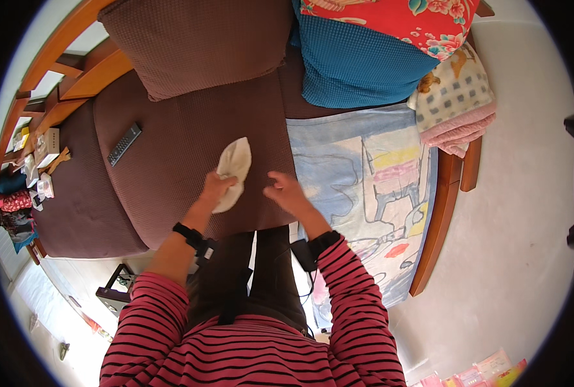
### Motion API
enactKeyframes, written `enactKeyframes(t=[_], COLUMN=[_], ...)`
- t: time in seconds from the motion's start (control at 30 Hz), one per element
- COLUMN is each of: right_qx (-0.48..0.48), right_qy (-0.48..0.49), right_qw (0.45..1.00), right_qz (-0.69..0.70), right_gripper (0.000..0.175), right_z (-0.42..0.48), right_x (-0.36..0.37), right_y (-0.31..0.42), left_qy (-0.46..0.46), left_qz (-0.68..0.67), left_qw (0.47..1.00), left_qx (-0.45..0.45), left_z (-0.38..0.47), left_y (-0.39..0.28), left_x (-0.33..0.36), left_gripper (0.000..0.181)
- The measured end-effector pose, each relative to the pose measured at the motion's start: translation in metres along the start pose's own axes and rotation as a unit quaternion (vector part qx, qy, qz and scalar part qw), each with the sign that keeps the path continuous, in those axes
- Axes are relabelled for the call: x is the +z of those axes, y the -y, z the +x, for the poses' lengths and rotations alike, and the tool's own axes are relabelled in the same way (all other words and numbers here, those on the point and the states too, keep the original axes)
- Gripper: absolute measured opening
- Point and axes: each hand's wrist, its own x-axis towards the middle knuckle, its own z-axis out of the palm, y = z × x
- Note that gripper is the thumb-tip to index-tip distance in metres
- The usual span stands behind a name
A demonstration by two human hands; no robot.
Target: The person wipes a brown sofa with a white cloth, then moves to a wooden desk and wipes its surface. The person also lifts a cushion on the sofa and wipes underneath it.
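Note:
My left hand [217, 187] grips a flat, cream-white piece of soft cloth [235, 162], its thumb lying across the front. The cloth is pointed at the top and hangs above the brown seat cushion [185, 140]; whether it is folded I cannot tell. To its right, apart from the cloth, is my right hand [287, 193], with nothing visible in it. Its index finger and thumb are a little apart and the other fingers are curled. Both wrists wear black straps with small devices.
A remote control [124, 144] lies on the sofa's left part. Brown [204, 43] and blue [364, 63] cushions line the back, beside a folded blanket [456, 96]. A patterned cloth [354, 179] covers the right seat. Small boxes [48, 147] crowd the left wooden armrest.

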Motion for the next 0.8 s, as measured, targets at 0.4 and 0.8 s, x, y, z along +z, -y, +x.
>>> enactKeyframes(t=[0.4, 0.8], right_qx=[-0.166, -0.215], right_qy=[-0.276, -0.291], right_qw=[0.897, 0.856], right_qz=[-0.303, -0.37], right_gripper=[0.041, 0.05], right_z=[0.104, 0.133], right_x=[-0.093, -0.087], right_y=[-0.053, -0.038], left_qy=[0.006, 0.055], left_qz=[0.599, 0.661], left_qw=[0.649, 0.573], left_qx=[0.469, 0.481], left_z=[0.039, 0.09], left_y=[-0.001, 0.039], left_x=[0.092, 0.154], left_gripper=[0.053, 0.027])
